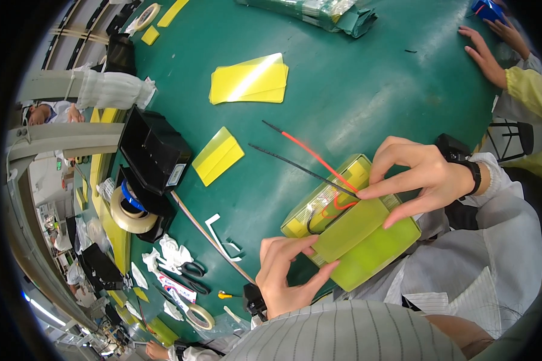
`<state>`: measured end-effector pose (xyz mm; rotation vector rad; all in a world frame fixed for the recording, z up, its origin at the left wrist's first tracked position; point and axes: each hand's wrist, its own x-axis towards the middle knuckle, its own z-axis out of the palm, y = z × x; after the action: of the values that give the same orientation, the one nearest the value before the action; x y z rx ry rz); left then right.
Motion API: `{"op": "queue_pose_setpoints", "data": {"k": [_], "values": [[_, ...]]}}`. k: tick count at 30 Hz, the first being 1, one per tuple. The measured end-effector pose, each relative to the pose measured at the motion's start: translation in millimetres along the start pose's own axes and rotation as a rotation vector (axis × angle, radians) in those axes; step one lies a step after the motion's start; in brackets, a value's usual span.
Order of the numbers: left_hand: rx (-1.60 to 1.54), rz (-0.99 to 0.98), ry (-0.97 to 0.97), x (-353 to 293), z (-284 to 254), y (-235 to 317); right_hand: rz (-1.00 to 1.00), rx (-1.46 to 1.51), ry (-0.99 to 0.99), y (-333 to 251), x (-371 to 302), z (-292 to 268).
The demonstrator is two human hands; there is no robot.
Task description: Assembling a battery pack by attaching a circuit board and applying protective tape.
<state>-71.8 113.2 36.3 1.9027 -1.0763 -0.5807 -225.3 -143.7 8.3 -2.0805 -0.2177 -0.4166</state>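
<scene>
A translucent yellow-green sheet [355, 231] lies against a block-shaped pack wrapped in yellow-green sheeting [301, 222], right in front of me. My left hand [292, 271] grips the sheet's left end between thumb and fingers. At the opposite end, my right hand [421, 174] is closed on it, with fingertips close to where the wires come out. A red wire [310, 150] and a black wire [295, 165], both with dark tips, stretch from the pack toward the far left. Part of the pack is hidden beneath the sheet.
Loose yellow sheets [247, 81] and a smaller stack [218, 156] lie beyond the pack. At left are black bins [153, 150], tape rolls [129, 213], scissors [193, 277] and crumpled white paper [173, 253]. Another person's hand [488, 57] rests on the far right.
</scene>
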Motion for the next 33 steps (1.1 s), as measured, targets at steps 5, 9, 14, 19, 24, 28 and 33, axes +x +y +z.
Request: {"op": "queue_pose_setpoints", "data": {"k": [5, 9, 14, 19, 24, 28, 33], "values": [[0.021, -0.038, -0.005, -1.4, 0.4, 2.1, 0.015, 0.035, 0.000, 1.5, -2.7, 1.9], [0.018, -0.015, -0.001, -1.8, 1.4, 3.1, 0.012, 0.052, 0.009, 2.0, -4.9, 2.4], [0.020, 0.007, -0.012, -0.9, 1.4, 0.1, 0.008, 0.058, 0.022, 2.2, -5.2, 2.0], [0.012, 0.013, -0.003, -1.9, 1.8, -2.7, 0.004, 0.066, 0.022, 3.8, -4.8, 2.8], [0.002, 0.008, 0.001, -2.6, 1.1, -2.1, 0.003, 0.056, 0.031, 2.3, -4.8, 4.4], [0.014, 0.044, 0.001, -2.9, 0.8, -4.4, 0.000, 0.048, 0.034, 2.4, -4.5, 5.0], [0.035, 0.065, -0.002, -4.2, 0.6, -5.8, -0.007, 0.050, 0.044, 2.8, -5.2, 6.6]]}}
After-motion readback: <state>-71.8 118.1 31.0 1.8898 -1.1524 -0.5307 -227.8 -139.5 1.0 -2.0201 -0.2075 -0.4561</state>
